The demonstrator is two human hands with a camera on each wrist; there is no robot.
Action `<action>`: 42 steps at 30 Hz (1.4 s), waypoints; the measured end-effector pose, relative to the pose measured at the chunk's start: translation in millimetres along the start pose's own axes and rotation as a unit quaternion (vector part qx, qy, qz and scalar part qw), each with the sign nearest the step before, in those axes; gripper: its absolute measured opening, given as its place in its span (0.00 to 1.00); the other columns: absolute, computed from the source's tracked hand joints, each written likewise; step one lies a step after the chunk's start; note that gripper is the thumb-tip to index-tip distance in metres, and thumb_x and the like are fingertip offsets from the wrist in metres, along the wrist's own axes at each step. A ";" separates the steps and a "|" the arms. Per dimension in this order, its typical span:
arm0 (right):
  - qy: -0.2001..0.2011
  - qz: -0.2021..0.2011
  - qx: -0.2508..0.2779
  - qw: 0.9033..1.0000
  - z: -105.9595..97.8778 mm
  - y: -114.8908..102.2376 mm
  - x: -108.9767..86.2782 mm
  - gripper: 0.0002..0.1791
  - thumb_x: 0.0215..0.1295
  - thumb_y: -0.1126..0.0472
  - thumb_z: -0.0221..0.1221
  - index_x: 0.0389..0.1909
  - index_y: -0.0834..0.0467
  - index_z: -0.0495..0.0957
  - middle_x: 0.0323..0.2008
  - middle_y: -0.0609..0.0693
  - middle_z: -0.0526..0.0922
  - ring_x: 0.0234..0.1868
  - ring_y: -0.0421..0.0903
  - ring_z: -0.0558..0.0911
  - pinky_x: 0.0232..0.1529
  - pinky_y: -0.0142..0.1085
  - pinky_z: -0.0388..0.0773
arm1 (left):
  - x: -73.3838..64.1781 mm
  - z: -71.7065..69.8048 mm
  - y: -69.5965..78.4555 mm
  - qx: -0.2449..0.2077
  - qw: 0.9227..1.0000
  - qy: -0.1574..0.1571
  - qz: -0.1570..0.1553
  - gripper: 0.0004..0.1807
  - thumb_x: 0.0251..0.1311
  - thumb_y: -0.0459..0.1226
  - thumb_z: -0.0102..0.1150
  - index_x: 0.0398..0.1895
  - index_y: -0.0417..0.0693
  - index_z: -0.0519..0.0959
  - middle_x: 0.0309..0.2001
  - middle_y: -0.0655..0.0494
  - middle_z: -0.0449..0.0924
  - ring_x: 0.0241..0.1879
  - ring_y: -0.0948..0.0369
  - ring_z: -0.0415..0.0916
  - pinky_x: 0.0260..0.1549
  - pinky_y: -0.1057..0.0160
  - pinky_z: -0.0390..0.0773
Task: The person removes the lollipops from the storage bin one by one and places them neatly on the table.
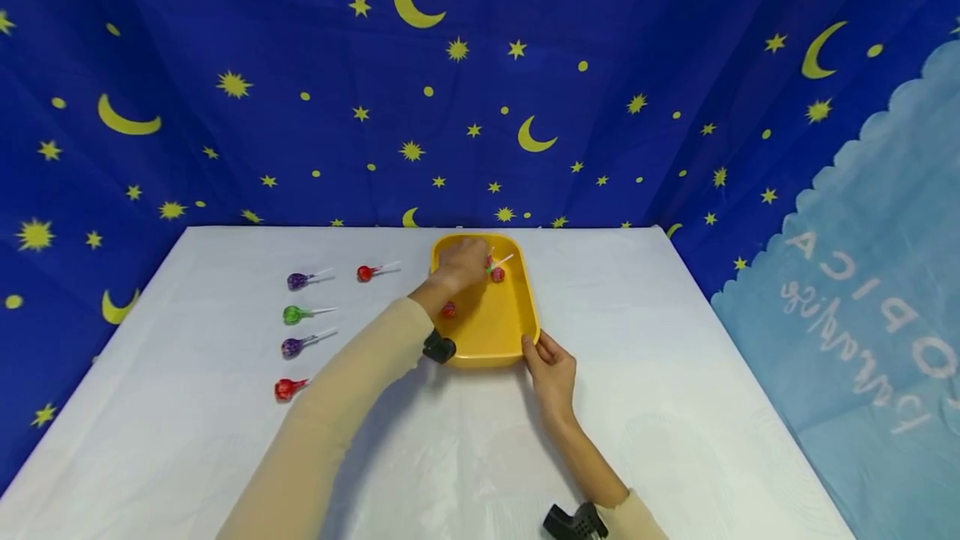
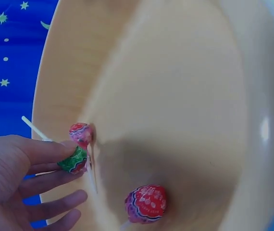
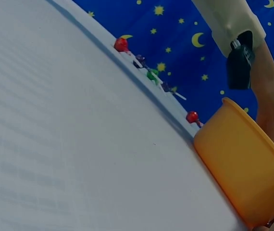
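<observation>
My left hand point(image 1: 463, 263) reaches inside a yellow plastic tray point(image 1: 491, 361) at the back middle of the table. Between thumb and fingers it pinches a green lollipop point(image 2: 73, 160), its white stick pointing up and away in the left wrist view. Close beside that one is a pink and red lollipop point(image 2: 81, 133). Another red and pink lollipop point(image 2: 146, 204) lies on the tray's floor nearer the wrist. With its thumb over the rim, my right hand point(image 1: 553, 373) grips the tray's near right corner.
Left of the tray, a column of wrapped lollipops lies on the white table: purple point(image 1: 297, 281), green point(image 1: 292, 315), purple point(image 1: 292, 347) and red point(image 1: 285, 390). A separate red lollipop point(image 1: 365, 273) sits closer to the tray. A blue star-patterned cloth point(image 1: 480, 123) hangs behind.
</observation>
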State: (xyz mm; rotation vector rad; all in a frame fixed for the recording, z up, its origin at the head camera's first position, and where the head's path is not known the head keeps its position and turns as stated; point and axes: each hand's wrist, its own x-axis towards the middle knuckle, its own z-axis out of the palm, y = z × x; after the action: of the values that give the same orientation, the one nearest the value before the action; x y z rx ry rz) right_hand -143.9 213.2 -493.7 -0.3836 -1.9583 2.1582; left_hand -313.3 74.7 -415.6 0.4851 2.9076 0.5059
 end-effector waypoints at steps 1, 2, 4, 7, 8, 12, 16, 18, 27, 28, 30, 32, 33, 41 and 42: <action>0.001 0.001 -0.001 1.000 0.3 0.5 0.1 0.26 0.69 0.62 0.58 0.64 0.70 0.69 0.57 0.69 0.76 0.59 0.53 0.78 0.50 0.26 0.77 | -1.5 -0.9 0.0 0.000 1.000 0.000 0.004 0.04 0.62 0.34 0.62 0.36 0.45 0.77 0.32 0.52 0.75 0.33 0.56 0.73 0.40 0.61 0.77; 0.000 0.000 -0.002 1.000 0.6 0.7 0.0 0.26 0.69 0.62 0.58 0.64 0.70 0.69 0.57 0.69 0.76 0.58 0.53 0.79 0.50 0.26 0.77 | -3.2 -2.1 -0.2 -0.001 1.000 -0.001 0.006 0.04 0.63 0.34 0.62 0.37 0.45 0.77 0.31 0.52 0.75 0.33 0.56 0.73 0.40 0.62 0.77; -0.001 -0.001 -0.001 1.000 1.0 1.4 0.1 0.26 0.69 0.63 0.58 0.64 0.71 0.69 0.57 0.69 0.76 0.58 0.53 0.79 0.50 0.26 0.77 | -6.4 -5.1 -1.0 -0.005 1.000 -0.002 0.010 0.03 0.63 0.34 0.62 0.36 0.45 0.78 0.30 0.53 0.74 0.32 0.57 0.72 0.38 0.64 0.76; -0.003 -0.005 -0.002 1.000 0.8 2.0 0.2 0.26 0.69 0.63 0.58 0.64 0.71 0.68 0.57 0.69 0.76 0.59 0.54 0.78 0.50 0.26 0.77 | -10.6 -9.4 -3.6 -0.018 1.000 0.002 0.023 0.05 0.63 0.35 0.62 0.29 0.45 0.79 0.25 0.54 0.69 0.28 0.58 0.69 0.30 0.66 0.70; -0.005 -0.005 -0.003 1.000 0.5 1.8 -0.1 0.26 0.69 0.63 0.58 0.64 0.71 0.68 0.57 0.69 0.76 0.59 0.55 0.78 0.50 0.27 0.77 | -11.4 -10.3 -4.1 -0.020 0.999 0.003 0.026 0.07 0.62 0.35 0.62 0.27 0.45 0.79 0.24 0.54 0.67 0.27 0.58 0.67 0.28 0.66 0.68; -0.002 -0.006 -0.012 1.000 -1.0 1.5 -0.1 0.26 0.69 0.62 0.58 0.64 0.70 0.69 0.57 0.68 0.77 0.59 0.54 0.78 0.50 0.26 0.77 | -14.6 -11.9 -5.6 -0.017 0.999 0.013 0.042 0.10 0.60 0.37 0.65 0.22 0.46 0.78 0.22 0.56 0.66 0.24 0.59 0.64 0.25 0.65 0.64; -0.001 -0.008 -0.017 1.000 -1.6 2.2 0.8 0.26 0.69 0.62 0.58 0.63 0.70 0.69 0.56 0.68 0.77 0.58 0.52 0.79 0.50 0.26 0.77 | -18.6 -12.7 -6.8 0.001 0.998 0.025 0.049 0.12 0.60 0.38 0.65 0.21 0.48 0.75 0.21 0.56 0.65 0.24 0.60 0.65 0.25 0.65 0.65; -0.002 -0.006 -0.017 1.000 -1.4 2.6 1.0 0.26 0.69 0.62 0.58 0.63 0.70 0.69 0.56 0.68 0.77 0.58 0.52 0.79 0.50 0.26 0.77 | -21.0 -13.2 -7.7 0.004 0.998 0.026 0.051 0.12 0.60 0.38 0.64 0.21 0.48 0.75 0.20 0.56 0.65 0.23 0.60 0.65 0.24 0.65 0.66; -0.004 -0.014 -0.016 1.000 0.0 1.0 0.7 0.26 0.69 0.62 0.58 0.64 0.71 0.69 0.57 0.68 0.77 0.58 0.53 0.78 0.50 0.26 0.77 | -33.4 -25.6 -12.5 0.001 0.997 0.040 0.061 0.11 0.59 0.40 0.64 0.45 0.51 0.86 0.41 0.57 0.83 0.35 0.60 0.73 0.31 0.61 0.75; -0.004 -0.013 -0.015 1.000 1.0 1.1 0.6 0.26 0.69 0.62 0.58 0.64 0.71 0.69 0.57 0.68 0.77 0.58 0.53 0.79 0.50 0.26 0.77 | -35.3 -27.4 -14.8 0.001 0.997 0.040 0.063 0.11 0.59 0.40 0.64 0.45 0.50 0.86 0.41 0.57 0.83 0.35 0.60 0.73 0.31 0.61 0.75; -0.007 -0.012 -0.015 1.000 2.8 1.8 0.3 0.26 0.69 0.62 0.58 0.64 0.71 0.68 0.57 0.68 0.77 0.58 0.53 0.79 0.50 0.26 0.77 | -39.9 -31.5 -19.5 -0.003 0.997 0.040 0.067 0.08 0.60 0.40 0.64 0.40 0.49 0.86 0.37 0.55 0.82 0.34 0.59 0.73 0.28 0.62 0.74; -0.011 -0.012 -0.013 1.000 4.3 2.2 -0.1 0.26 0.69 0.62 0.58 0.64 0.71 0.68 0.57 0.68 0.76 0.58 0.53 0.78 0.50 0.26 0.77 | -45.5 -36.1 -24.7 -0.001 0.996 0.048 0.069 0.07 0.60 0.40 0.63 0.37 0.48 0.86 0.35 0.54 0.79 0.33 0.58 0.72 0.27 0.62 0.74; -0.013 -0.012 -0.013 1.000 4.7 2.3 -0.1 0.27 0.69 0.61 0.58 0.64 0.71 0.68 0.57 0.68 0.76 0.58 0.53 0.78 0.50 0.26 0.77 | -48.4 -38.6 -27.2 0.002 0.996 0.053 0.069 0.07 0.61 0.40 0.62 0.36 0.48 0.85 0.33 0.54 0.78 0.32 0.58 0.72 0.27 0.62 0.74; -0.012 -0.021 -0.021 0.999 1.0 0.4 0.8 0.26 0.69 0.62 0.58 0.64 0.71 0.68 0.57 0.68 0.77 0.58 0.53 0.78 0.49 0.24 0.77 | -66.7 -53.9 -42.6 0.037 0.992 0.094 0.080 0.11 0.61 0.40 0.63 0.43 0.47 0.86 0.37 0.53 0.79 0.35 0.58 0.73 0.32 0.59 0.78; -0.010 -0.021 -0.021 1.000 0.5 0.6 1.1 0.26 0.69 0.62 0.58 0.63 0.71 0.69 0.56 0.68 0.77 0.58 0.53 0.79 0.48 0.24 0.77 | -68.5 -54.9 -43.9 0.036 0.992 0.092 0.082 0.11 0.61 0.40 0.63 0.43 0.47 0.86 0.37 0.52 0.79 0.35 0.57 0.72 0.31 0.59 0.78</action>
State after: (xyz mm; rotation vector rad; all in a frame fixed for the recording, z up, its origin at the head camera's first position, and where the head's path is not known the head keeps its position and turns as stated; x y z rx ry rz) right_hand -145.0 213.0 -494.3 -0.3267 -2.0065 2.1067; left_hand -272.8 -4.2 -373.6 0.7306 3.0864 0.4927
